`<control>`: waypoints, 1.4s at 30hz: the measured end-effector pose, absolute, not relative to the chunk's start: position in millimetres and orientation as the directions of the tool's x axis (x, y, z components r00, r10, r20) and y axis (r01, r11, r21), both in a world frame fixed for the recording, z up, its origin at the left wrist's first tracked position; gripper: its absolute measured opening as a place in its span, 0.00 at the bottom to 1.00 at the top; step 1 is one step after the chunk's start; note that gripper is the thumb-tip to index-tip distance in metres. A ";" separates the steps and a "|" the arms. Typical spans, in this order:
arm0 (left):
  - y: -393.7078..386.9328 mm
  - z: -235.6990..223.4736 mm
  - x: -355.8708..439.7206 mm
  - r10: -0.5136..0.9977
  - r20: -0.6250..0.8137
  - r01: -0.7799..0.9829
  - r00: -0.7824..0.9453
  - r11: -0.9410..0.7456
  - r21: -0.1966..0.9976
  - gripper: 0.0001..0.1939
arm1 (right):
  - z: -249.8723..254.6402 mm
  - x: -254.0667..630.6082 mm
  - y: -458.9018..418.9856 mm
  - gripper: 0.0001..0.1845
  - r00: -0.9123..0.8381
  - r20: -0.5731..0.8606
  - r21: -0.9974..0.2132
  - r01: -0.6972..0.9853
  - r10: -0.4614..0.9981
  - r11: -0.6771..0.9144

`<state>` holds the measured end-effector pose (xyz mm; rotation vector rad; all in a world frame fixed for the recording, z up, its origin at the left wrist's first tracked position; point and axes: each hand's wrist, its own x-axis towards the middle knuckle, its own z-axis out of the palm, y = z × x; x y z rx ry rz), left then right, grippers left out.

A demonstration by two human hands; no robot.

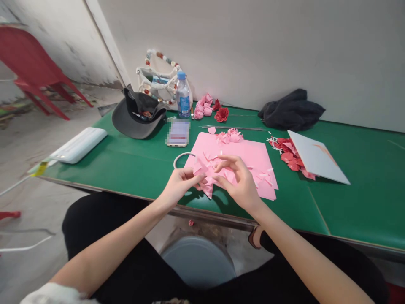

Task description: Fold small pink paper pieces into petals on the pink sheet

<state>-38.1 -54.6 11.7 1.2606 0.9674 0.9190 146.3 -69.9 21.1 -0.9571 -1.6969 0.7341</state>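
Note:
Over the near edge of the green table, my left hand (pixel 181 182) pinches a small folded piece of pink paper (pixel 199 166) between thumb and fingers. My right hand (pixel 241 182) is just to the right, its thumb and fingers apart with nothing visible between them. Beneath both hands lie pink paper sheets (pixel 257 153), with cut pink paper pieces (pixel 265 179) scattered on top. A white ring (pixel 176 159), perhaps a tape roll, stands beside my left hand and is partly hidden. Crumpled pink paper pieces (pixel 234 135) rest at the sheets' far edge.
Behind are a phone (pixel 177 131), a water bottle (pixel 183 99), a dark cap (pixel 139 118), pink paper flowers (pixel 203 106), a red paper flower (pixel 221 114) and thin wires (pixel 240 128). At right lie black cloth (pixel 291 110), red paper pieces (pixel 291 161) and a white board (pixel 319 156).

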 end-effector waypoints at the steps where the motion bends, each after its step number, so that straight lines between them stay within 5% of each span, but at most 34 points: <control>1: -55.2 11.4 -37.8 0.947 -0.057 -0.003 0.316 0.061 0.998 0.13 | 21.9 144.5 -69.6 0.20 -0.136 0.388 -0.897 0.174 0.912 0.407; 6: -58.0 8.2 -36.1 0.952 -0.007 0.012 0.307 0.003 1.000 0.13 | 19.5 139.7 -68.4 0.22 -0.161 0.049 -0.994 -0.100 0.986 0.033; 13: -60.9 11.0 -33.5 0.936 -0.028 -0.006 0.352 0.032 0.999 0.12 | 21.3 143.2 -67.3 0.29 -0.134 -0.086 -0.992 -0.085 0.987 -0.098; 26: -62.7 16.4 -30.4 0.916 -0.064 0.004 0.395 0.068 0.998 0.13 | 17.2 147.7 -64.3 0.27 -0.124 -0.075 -0.996 -0.036 0.989 -0.080; 36: -61.4 8.5 -30.1 0.921 -0.025 -0.037 0.390 0.043 0.998 0.14 | 10.7 133.3 -74.0 0.29 -0.022 0.115 -0.993 0.009 0.993 0.115; 42: -63.0 4.4 -28.5 0.943 0.018 0.012 0.332 -0.023 1.000 0.16 | 7.3 133.0 -75.1 0.42 0.013 0.172 -0.985 -0.012 0.985 0.172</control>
